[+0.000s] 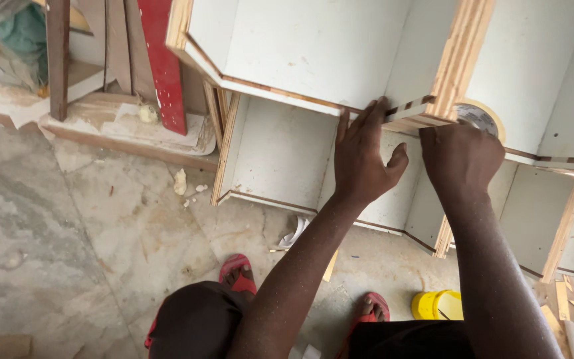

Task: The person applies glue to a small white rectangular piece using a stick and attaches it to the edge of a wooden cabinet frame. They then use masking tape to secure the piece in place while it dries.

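- Left hand (pixel 361 159): fingers extended and spread flat, pressed against the front edge of the white laminated cabinet (pixel 313 53). The thumb stands out to the right. It grasps nothing; the fingertips bear on a strip of edge banding (pixel 410 106) lying along the plywood edge.
- Right hand (pixel 458 158): curled into a loose fist just right of the left hand, knuckles up against the same edge. It is closed around a roll of tape (pixel 479 116), whose pale yellow ring and grey face show just above the knuckles. The fingertips are hidden, so the exact grip cannot be seen.
- Edge banding: thin, narrow, striped brown and pale, running between the two hands at the junction of the shelf edge and an upright divider.
- Cabinet: stands directly in front of the person, white smooth panels, exposed layered plywood edges in tan, several open compartments. The compartments visible hold nothing I can make out.
- Yellow container (pixel 437 304): small, round, plastic, on the floor near the person's right foot; contents not discernible.
- Floor (pixel 88 219): grey-beige marbled stone, dusty, with offcuts and pale scraps scattered.
- Red sandals (pixel 237 269): worn on both feet.
- Red board (pixel 164 66): leans upright at the upper left among timber pieces.
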